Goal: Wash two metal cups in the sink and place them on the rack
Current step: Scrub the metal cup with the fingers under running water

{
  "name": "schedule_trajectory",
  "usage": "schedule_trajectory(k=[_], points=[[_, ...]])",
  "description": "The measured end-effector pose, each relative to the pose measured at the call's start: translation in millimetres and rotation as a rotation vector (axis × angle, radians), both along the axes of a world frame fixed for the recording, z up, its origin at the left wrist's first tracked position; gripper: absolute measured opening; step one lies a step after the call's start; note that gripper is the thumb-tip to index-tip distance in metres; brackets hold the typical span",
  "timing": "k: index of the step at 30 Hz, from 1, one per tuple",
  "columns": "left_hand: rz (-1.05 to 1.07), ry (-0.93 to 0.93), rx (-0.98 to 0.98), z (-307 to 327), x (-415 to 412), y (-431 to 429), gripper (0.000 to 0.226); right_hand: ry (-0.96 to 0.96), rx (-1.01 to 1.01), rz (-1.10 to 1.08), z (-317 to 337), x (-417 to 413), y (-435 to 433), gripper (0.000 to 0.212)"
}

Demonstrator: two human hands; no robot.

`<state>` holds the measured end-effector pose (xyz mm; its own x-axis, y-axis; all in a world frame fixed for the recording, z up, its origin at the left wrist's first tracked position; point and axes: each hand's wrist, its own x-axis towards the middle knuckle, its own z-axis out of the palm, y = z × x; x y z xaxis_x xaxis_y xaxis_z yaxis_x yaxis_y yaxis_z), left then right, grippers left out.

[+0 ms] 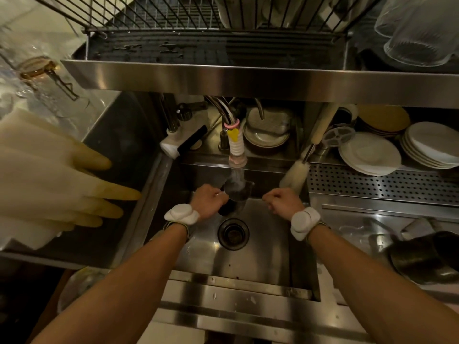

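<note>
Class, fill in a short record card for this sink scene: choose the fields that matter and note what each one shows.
left hand: holds the metal cup under the tap
right hand: fingers curled beside the cup, nothing seen in it
water: running into the cup
drain: in the sink floor, just nearer than the cup
bottle brush: leaning at the sink's back right corner
rack: above the sink, dishes in it
</note>
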<state>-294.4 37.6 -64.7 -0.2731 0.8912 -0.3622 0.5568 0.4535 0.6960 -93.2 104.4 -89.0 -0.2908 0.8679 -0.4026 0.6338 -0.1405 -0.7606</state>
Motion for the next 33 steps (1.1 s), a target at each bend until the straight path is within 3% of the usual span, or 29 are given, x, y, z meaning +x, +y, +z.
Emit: schedule_trajectory(k=[11,16,25,28,33], points=[[0.068,-0.013,0.019,-2.4,9.8,7.6,0.031,-0.029,0.051,0.024,2.8,1.7,-3.2,0.019],[0.004,0.048,-0.003,-0.1,5.1,5.6,0.034,-0.01,0.014,0.016,0.6,1.7,-0.1,0.02],[-0.254,0.443,-0.148,27.0,5.1,2.9,0.04,-0.032,0.016,0.073,13.6,-10.6,-7.7,0.021],[-0.299,0.431,-0.216,39.5,4.5,7.9,0.043,-0.047,0.036,0.089,18.3,-18.8,-11.9,0.02],[-0.372,0.635,-0.131,46.4,8.0,3.1,0.041,-0.017,0.036,0.091,31.0,-25.3,-13.9,0.017]])
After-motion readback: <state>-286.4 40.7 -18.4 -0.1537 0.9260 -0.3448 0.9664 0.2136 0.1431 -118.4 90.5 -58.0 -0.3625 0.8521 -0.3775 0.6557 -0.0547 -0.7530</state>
